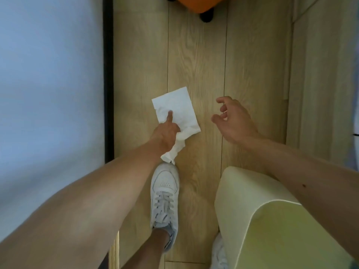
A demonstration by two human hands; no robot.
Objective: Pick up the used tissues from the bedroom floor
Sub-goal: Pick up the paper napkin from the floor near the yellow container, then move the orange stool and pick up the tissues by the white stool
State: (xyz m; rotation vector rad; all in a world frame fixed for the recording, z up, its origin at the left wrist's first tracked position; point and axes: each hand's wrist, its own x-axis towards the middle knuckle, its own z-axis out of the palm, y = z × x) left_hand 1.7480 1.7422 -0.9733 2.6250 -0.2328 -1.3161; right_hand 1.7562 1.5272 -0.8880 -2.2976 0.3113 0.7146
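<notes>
— Head view, looking down: your left hand [167, 133] was on the tissue [175, 111], forefinger stretched flat across the sheet, the other fingers bunched on its crumpled lower end. How far along did you judge it?

— Grasp begun, lift not done. Most of the sheet lay flat on the wooden floor [206, 61], just ahead of your white shoe [164, 193].

— And your right hand [232, 119]?

— Loosely curled, fingers apart, holding nothing, beside the tissue and clear of it.

— Others left?

— You had no other tissue in sight; whether more lay out of frame, I could not tell.
</notes>
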